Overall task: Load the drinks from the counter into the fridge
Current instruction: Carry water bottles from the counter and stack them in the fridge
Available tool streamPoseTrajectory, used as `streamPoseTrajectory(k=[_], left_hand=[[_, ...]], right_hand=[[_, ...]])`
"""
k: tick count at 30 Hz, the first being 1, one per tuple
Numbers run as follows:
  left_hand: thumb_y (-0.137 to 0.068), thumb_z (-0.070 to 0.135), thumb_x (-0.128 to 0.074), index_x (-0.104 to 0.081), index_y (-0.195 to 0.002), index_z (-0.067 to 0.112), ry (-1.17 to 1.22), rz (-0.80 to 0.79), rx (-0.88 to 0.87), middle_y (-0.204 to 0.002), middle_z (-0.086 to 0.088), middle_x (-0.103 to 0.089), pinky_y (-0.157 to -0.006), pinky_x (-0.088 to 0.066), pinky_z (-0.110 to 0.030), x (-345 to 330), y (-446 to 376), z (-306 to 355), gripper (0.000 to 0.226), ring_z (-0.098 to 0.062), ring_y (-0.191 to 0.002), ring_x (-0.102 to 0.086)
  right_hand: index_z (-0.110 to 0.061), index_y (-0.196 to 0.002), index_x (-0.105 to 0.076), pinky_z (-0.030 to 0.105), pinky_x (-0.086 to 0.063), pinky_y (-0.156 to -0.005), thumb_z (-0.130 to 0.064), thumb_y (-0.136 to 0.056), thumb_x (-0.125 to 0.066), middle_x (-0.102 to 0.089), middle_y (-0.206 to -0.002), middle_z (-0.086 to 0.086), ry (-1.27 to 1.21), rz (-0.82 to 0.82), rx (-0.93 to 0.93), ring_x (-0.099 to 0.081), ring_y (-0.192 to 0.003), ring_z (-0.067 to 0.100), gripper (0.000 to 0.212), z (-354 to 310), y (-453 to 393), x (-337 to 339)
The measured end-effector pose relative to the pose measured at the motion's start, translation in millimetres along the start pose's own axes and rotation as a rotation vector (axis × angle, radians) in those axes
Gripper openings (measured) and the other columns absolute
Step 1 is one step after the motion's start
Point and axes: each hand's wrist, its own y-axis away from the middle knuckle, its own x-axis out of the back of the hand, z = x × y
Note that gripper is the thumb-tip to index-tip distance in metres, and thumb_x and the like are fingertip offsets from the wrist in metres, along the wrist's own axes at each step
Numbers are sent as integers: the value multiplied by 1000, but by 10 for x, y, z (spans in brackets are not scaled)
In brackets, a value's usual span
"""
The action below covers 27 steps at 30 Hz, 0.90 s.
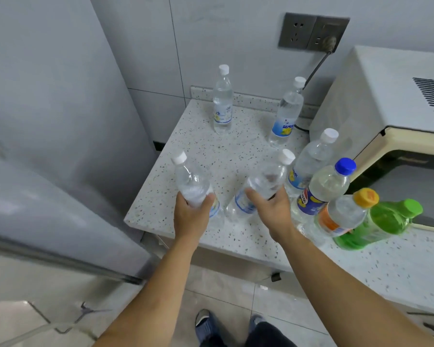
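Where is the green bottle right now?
In the head view the green bottle stands at the right end of the counter, in front of the microwave, right beside the orange-capped bottle.

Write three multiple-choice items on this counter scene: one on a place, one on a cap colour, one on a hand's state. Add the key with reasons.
1. Where is the microwave?
A. at the counter's right side
B. on the floor
C. atop the fridge

2. The green bottle has which cap colour?
A. white
B. green
C. blue

3. The left hand is
A. flat on the counter
B. hanging idle
C. gripping a clear bottle

Key: 1 A, it sits on the counter right of the bottles; 2 B, its cap matches its body; 3 C, fingers curl round the clear bottle.
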Motion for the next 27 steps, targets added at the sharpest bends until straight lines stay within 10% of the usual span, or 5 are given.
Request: streamPoseTrajectory(k=[9,17,27], left_hand=[[-64,61,-77,-69,-99,46,197,-170,55,-103,8,-76,-72,-58,-24,400,852,-169,39,-13,-95,-74],[-77,53,-63,-63,-121,7,446,-3,394,-103,-19,-74,-64,-59,-36,515,1934,-534,64,-30,-84,-74],[-75,48,-58,-69,-111,4,508,200,512,-99,-16,-77,-61,-57,-23,1342,3097,-1078,58,-24,-82,-76]], right_hand=[[-13,-126,-59,41,-60,-74,-31,-91,-64,-72,-111,16,-309,-325,-295,-72,-97,31,39,-17,331,284],[-5,-116,-58,37,-59,-63,-46,-77,-69,-65,-76,12,-317,-571,-714,-66,-64,24,58,327,961,458],[-2,-119,-60,38,-59,-65,-43,-74,-68,-71,-88,18,-153,-836,-854,-71,-72,27,61,793,2215,15]])
